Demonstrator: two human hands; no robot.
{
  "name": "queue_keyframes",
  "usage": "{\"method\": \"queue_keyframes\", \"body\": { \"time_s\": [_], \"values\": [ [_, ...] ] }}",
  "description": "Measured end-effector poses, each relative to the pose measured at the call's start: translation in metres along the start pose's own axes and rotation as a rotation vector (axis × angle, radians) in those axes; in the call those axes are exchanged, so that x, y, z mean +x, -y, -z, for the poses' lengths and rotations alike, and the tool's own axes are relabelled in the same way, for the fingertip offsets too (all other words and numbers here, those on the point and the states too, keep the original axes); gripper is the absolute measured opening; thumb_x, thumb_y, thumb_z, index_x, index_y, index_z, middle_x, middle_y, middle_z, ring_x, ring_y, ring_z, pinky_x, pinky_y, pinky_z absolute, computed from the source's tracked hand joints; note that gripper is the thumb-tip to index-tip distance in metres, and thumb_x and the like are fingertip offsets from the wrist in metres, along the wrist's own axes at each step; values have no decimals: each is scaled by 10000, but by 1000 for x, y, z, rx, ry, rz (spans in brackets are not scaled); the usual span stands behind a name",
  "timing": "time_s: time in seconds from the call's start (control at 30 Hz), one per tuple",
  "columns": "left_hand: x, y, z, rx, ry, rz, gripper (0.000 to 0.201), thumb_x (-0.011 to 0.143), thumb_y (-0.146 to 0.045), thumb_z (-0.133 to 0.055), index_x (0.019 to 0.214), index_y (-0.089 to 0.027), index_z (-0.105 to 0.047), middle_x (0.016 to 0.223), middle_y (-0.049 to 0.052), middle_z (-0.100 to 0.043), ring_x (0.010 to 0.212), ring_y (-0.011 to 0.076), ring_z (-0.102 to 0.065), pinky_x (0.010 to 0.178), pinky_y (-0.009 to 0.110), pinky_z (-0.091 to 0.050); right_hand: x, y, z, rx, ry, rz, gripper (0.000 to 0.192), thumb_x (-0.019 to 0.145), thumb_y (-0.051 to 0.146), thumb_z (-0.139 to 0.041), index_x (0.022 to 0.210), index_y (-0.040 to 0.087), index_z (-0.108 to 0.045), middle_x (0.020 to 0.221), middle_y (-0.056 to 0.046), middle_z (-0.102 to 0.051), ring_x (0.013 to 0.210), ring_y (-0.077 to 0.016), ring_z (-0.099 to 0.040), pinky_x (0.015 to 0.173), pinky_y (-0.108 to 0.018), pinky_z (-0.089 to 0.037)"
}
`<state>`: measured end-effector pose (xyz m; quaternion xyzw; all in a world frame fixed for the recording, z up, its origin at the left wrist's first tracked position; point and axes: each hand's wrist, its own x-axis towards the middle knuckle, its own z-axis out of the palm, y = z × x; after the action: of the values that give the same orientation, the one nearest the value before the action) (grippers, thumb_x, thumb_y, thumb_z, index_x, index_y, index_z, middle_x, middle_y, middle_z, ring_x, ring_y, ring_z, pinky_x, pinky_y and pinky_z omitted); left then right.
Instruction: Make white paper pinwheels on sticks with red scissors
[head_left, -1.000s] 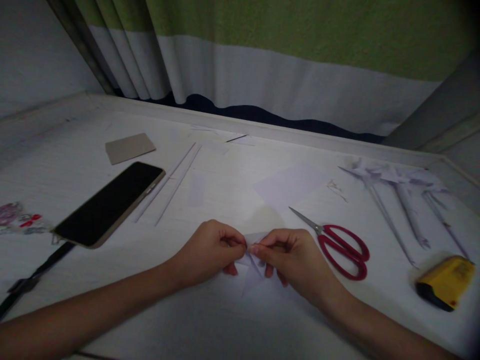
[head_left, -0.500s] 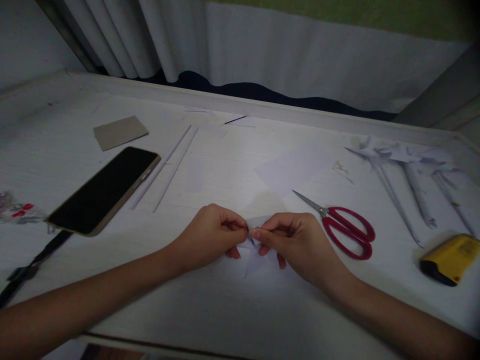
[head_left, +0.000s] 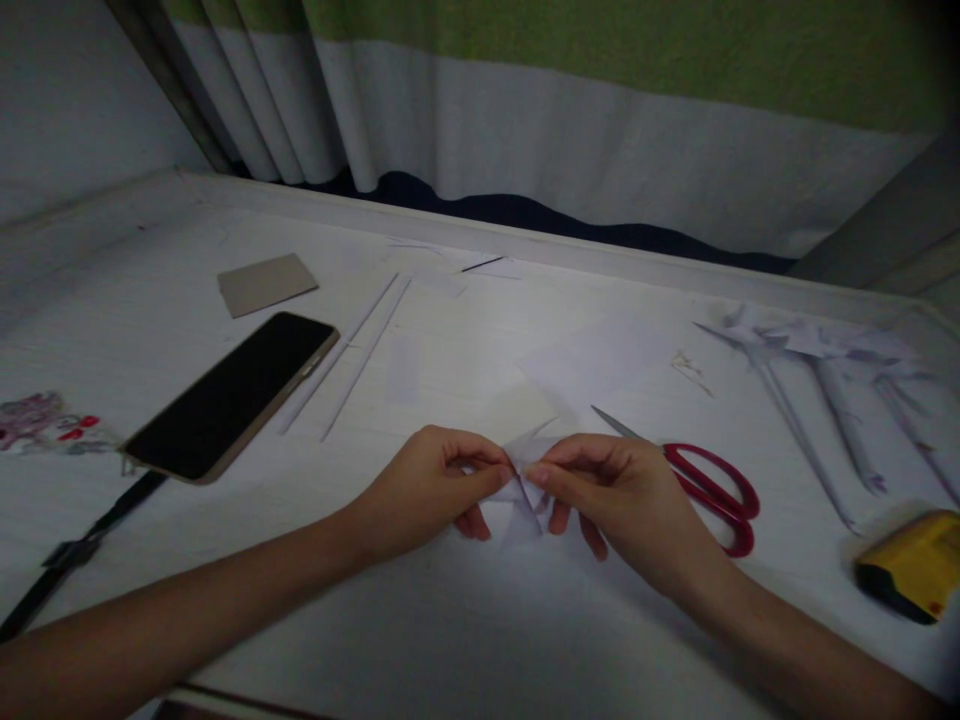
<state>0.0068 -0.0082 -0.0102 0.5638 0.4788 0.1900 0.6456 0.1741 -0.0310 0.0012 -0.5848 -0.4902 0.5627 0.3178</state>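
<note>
Between my two hands is a small piece of folded white paper (head_left: 529, 500), its pointed edges showing above and below the fingertips. My left hand (head_left: 439, 487) pinches its left side between thumb and fingers. From the other side, my right hand (head_left: 611, 490) grips it the same way, the two thumb tips close together. The fingers partly hide the folds. Just beyond my right hand lie scissors with red handles (head_left: 716, 485), partly covered by that hand.
To the left lie a phone (head_left: 232, 395) with a strap, thin white paper rolls (head_left: 341, 350) and a grey card (head_left: 268, 285). A flat paper sheet (head_left: 592, 350) lies ahead. At right are paper shapes with rolled stems (head_left: 847, 420) and a yellow tape measure (head_left: 911, 565).
The view has tilted up slightly, so the table things sit lower. More of the paper's folded edge shows between my fingers, and my right hand now covers part of the scissors.
</note>
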Motion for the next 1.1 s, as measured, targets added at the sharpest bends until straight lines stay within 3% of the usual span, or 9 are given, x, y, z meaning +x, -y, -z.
{"method": "queue_keyframes", "body": {
  "time_s": [0.2, 0.53, 0.9, 1.1],
  "values": [
    [-9, -6, 0, 118, -134, -74, 259, 701, -350, -601, 891, -181, -649, 464, -42, -590, 409, 95, -560, 404, 147, -392, 1, 5, 9, 18, -34, 32, 173, 672, 315, -642, 630, 151, -610, 380, 35, -572, 216, -18, -339, 217, -116, -231],
    [-8, 0, -6, 15, -129, -99, 209, 708, -309, -602, 855, -171, -657, 420, -53, -552, 378, 82, -531, 389, 143, -390, 2, -1, 3, 85, -53, 37, 185, 593, 312, -708, 581, 163, -598, 339, 52, -541, 207, -17, -312, 221, -126, -172],
    [-9, 2, -7, -112, -35, -116, 108, 722, -251, -595, 755, -175, -666, 436, -75, -535, 357, 25, -473, 358, 83, -355, -1, -2, 3, 51, -61, 139, 82, 596, 169, -718, 588, 163, -636, 400, 60, -562, 245, -4, -354, 225, -98, -220],
    [-9, 1, -6, -44, -81, -105, 131, 707, -268, -607, 786, -180, -662, 418, -73, -527, 352, 43, -492, 355, 101, -351, -1, -2, 3, 51, -55, 169, 82, 608, 157, -710, 594, 167, -630, 398, 66, -558, 247, 2, -360, 231, -85, -227]
  ]
}}
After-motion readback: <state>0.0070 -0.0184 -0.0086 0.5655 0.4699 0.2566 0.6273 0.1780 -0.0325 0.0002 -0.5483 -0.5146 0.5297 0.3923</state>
